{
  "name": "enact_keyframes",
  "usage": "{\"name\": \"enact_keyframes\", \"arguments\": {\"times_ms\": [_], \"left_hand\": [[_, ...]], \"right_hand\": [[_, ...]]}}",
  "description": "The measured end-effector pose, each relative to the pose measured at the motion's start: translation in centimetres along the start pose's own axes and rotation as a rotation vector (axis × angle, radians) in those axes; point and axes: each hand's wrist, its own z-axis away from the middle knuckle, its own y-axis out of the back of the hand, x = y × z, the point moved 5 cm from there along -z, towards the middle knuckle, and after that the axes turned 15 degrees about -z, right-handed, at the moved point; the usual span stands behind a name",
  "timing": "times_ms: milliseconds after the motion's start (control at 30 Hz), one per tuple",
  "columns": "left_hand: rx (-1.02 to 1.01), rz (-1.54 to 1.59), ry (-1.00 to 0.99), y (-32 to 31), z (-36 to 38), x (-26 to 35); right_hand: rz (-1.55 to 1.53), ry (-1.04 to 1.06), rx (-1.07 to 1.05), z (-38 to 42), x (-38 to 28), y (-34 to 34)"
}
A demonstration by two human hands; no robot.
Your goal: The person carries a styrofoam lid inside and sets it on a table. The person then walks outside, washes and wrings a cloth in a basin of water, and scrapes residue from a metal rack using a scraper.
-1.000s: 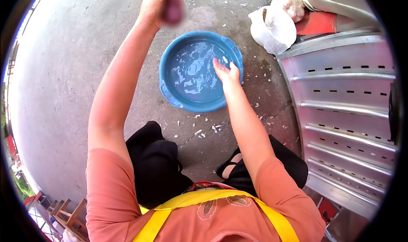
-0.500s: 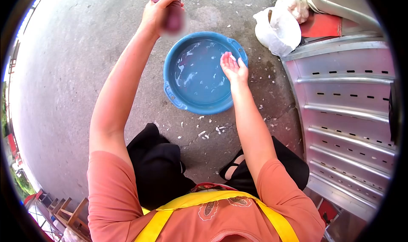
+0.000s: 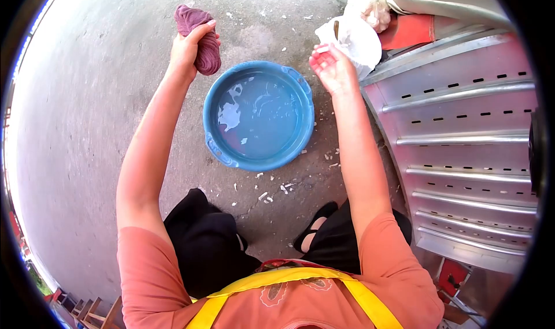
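Our left hand (image 3: 193,43) grips a ribbed purple bundle (image 3: 199,37) up and left of the blue tub (image 3: 259,118). Our right hand (image 3: 335,72), right of the tub, is open with a small white bit (image 3: 324,49) on it.

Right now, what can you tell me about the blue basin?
The basin is round and looks like plastic, with a raised rim and two moulded grips on opposite sides. It sits upright on the grey ground, holding water that shows bright reflections. Neither the left hand nor the right hand touches it. Small white bits lie nearby.
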Motion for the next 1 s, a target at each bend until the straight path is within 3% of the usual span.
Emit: {"name": "enact_keyframes", "arguments": {"times_ms": [67, 133, 233, 267, 300, 333, 367, 467, 567, 700, 867, 1000], "left_hand": [[0.007, -0.024, 0.011, 0.3, 0.2, -0.1], [0.013, -0.037, 0.012, 0.4, 0.0, -0.6], [0.012, -0.028, 0.036, 0.2, -0.3, -1.5], [0.010, -0.031, 0.046, 0.1, -0.3, -1.6], [0.006, -0.032, 0.050, 0.0, -0.2, -1.7], [-0.001, -0.036, 0.052, -0.1, -0.1, -1.7], [-0.006, -0.039, 0.053, -0.2, -0.2, -1.8], [0.001, -0.082, 0.033, -0.2, 0.0, -1.4], [0.007, -0.062, 0.063, -0.4, 0.1, -1.9], [-0.021, -0.048, 0.065, -0.6, 0.3, -2.3], [-0.013, -0.072, 0.094, -0.2, 0.7, -3.1], [-0.037, -0.062, 0.105, -0.2, 0.2, -4.1]], "right_hand": [[0.214, 0.505, -0.168, 1.8, -8.6, -5.8], [0.347, 0.821, -0.244, 4.1, -13.7, -9.2], [0.996, 1.105, -0.066, 1.8, -17.0, -7.5], [1.305, 0.987, 0.034, -0.7, -16.8, -5.3], [1.452, 0.764, 0.081, -5.4, -16.5, -0.4], [1.553, 0.644, 0.087, -4.5, -14.7, 0.6], [1.689, 0.600, 0.096, -7.3, -14.9, 4.0], [1.929, 0.708, 0.083, -5.9, -11.0, 5.0], [2.238, 0.617, 0.111, -4.5, -7.2, 5.0], [2.429, 0.530, 0.186, -8.1, -7.5, 7.3], [2.310, 0.628, -0.277, -5.7, -6.3, 5.9], [2.310, 0.438, -0.317, -4.0, -5.7, 7.0]]}}
